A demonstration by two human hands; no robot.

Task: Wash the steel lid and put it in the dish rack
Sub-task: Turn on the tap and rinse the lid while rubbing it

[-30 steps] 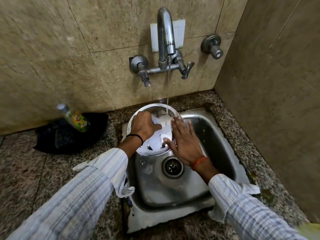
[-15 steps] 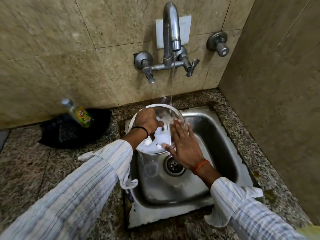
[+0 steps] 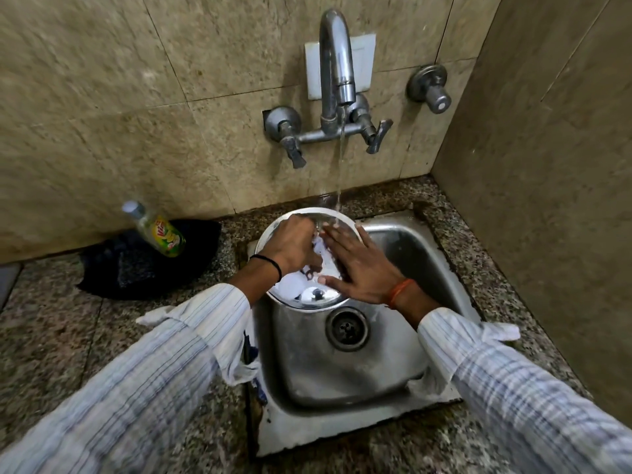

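At frame centre, the left hand point(image 3: 294, 246) is gripping the steel lid point(image 3: 309, 295); the open right hand point(image 3: 359, 265) has slid up, seemingly rinsing suds.

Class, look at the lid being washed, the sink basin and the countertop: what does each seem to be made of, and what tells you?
Lid: apparently polished steel, mirror-bright with sharp reflections. Sink basin: probably stainless steel, duller brushed grey with smeared highlights. Countertop: looks like polished granite, speckled grey-brown grain; a laminate imitation cannot be excluded.
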